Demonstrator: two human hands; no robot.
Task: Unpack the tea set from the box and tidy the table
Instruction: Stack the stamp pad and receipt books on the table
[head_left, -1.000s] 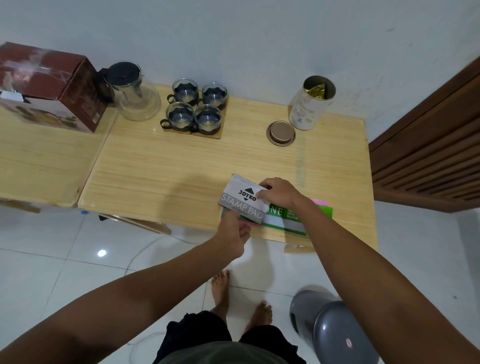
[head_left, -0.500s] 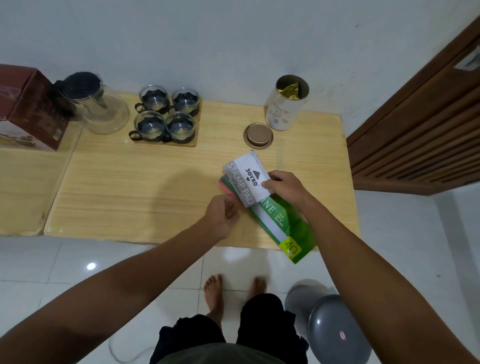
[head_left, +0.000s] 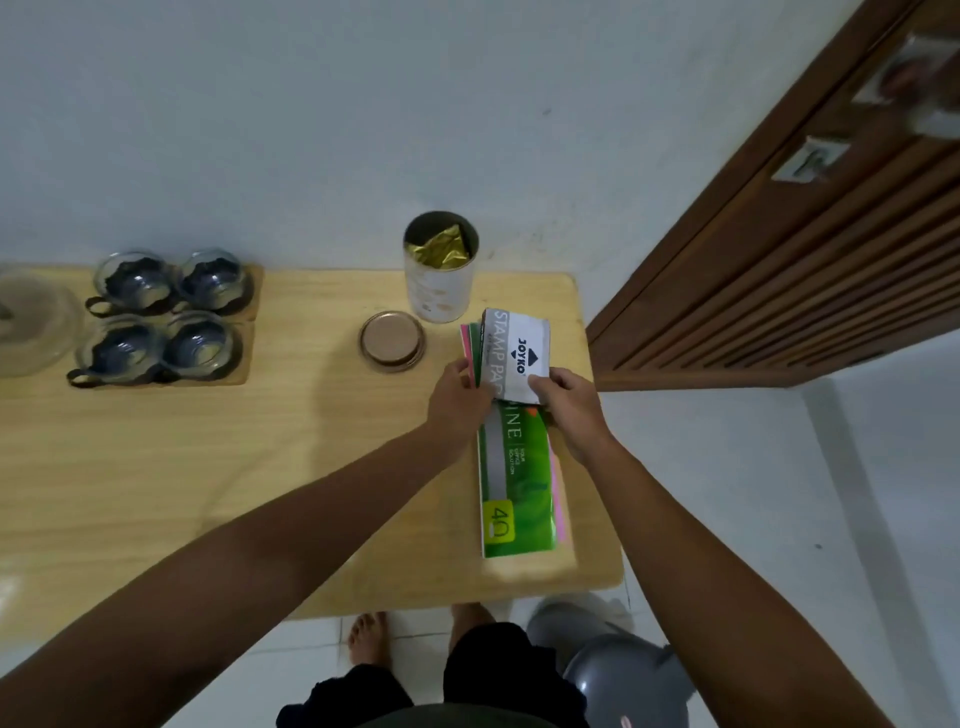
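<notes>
A grey and white stamp pad box (head_left: 514, 353) lies on top of a green paper pack (head_left: 517, 478) with pink sheets under it, near the right end of the wooden table (head_left: 218, 467). My left hand (head_left: 457, 402) holds the left edge of the stack. My right hand (head_left: 566, 397) pinches the near corner of the stamp pad box. Several glass tea cups (head_left: 166, 317) stand on a small wooden tray at the back left, beside a glass teapot (head_left: 31, 327) cut by the frame's left edge.
An open tin can (head_left: 440, 270) with a gold pouch inside stands at the back, its round lid (head_left: 392, 341) lying next to it. A brown slatted door (head_left: 810, 260) is on the right. A grey bin (head_left: 623, 675) sits on the tiled floor by my feet.
Both hands have carried the stamp pad box and green pack from the table's front edge to its right end, turning them lengthwise. The view has swung right, so the brown box is out of sight.
</notes>
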